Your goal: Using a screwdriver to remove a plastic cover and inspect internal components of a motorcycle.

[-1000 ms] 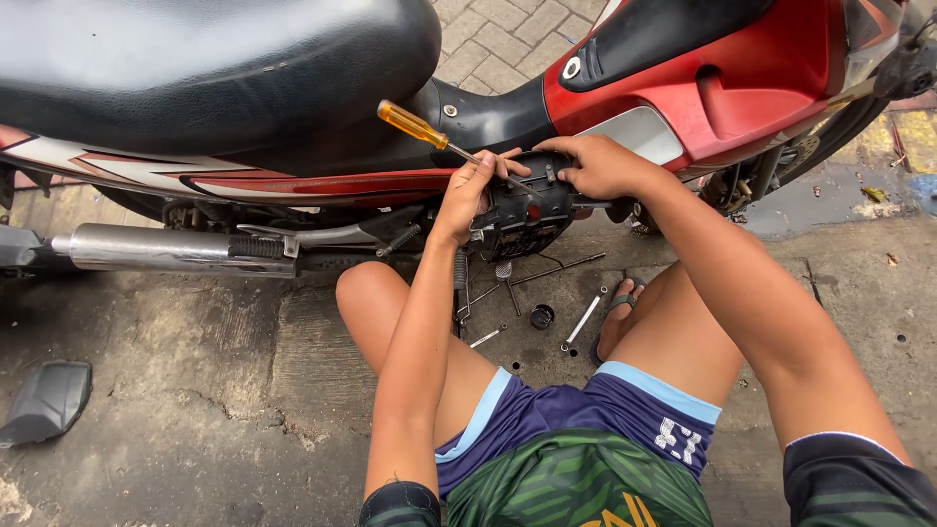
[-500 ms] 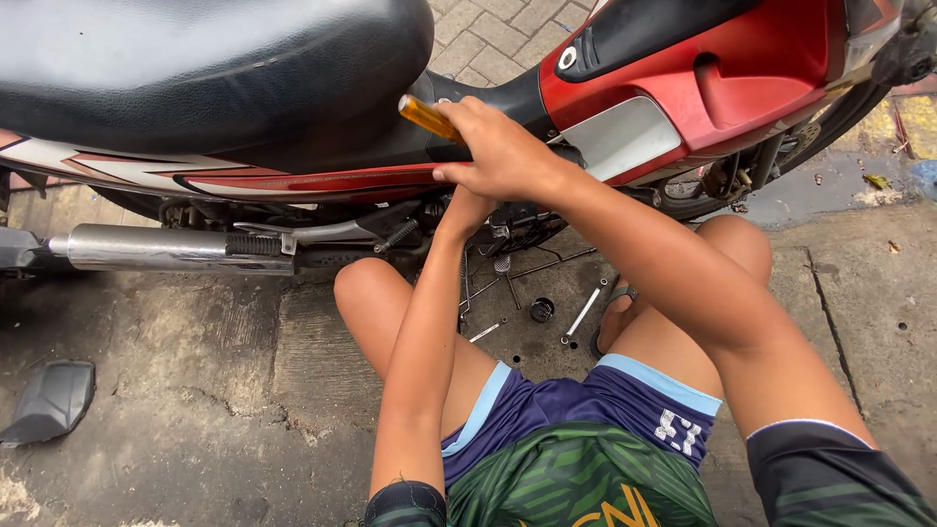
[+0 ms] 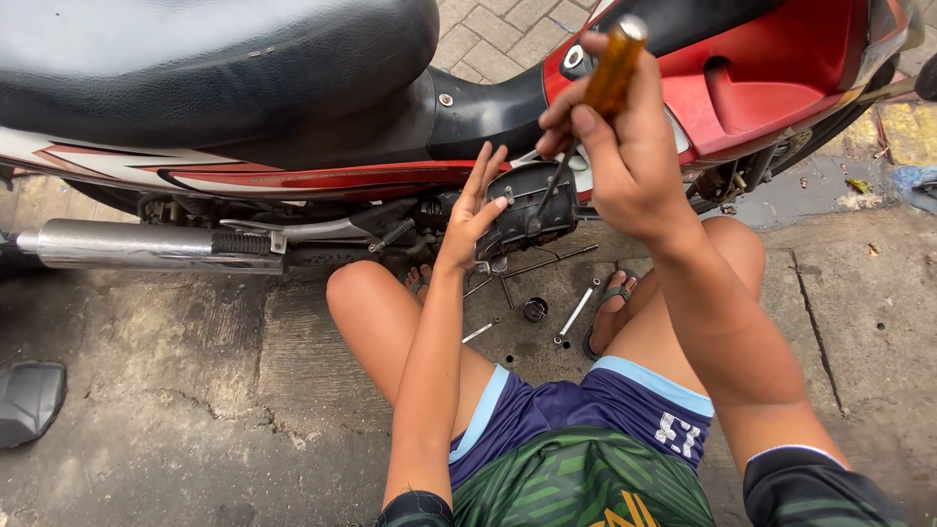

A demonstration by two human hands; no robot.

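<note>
I sit on the ground beside a red and black motorcycle (image 3: 761, 88). My right hand (image 3: 625, 146) grips a screwdriver with an amber handle (image 3: 613, 68), its shaft pointing down onto a dark engine side cover (image 3: 532, 210). My left hand (image 3: 470, 210) is spread flat against the left side of that cover, fingers apart, holding nothing.
A chrome exhaust pipe (image 3: 137, 244) runs along the left under the black seat (image 3: 195, 68). Between my legs on the concrete lie a socket wrench (image 3: 576, 312), a small black cap (image 3: 535, 309) and loose metal rods (image 3: 547, 262). A dark plastic part (image 3: 29, 400) rests at far left.
My right hand has lifted and turned the screwdriver upright, tip down on the engine cover. My left hand has let go and opened flat against the cover.
</note>
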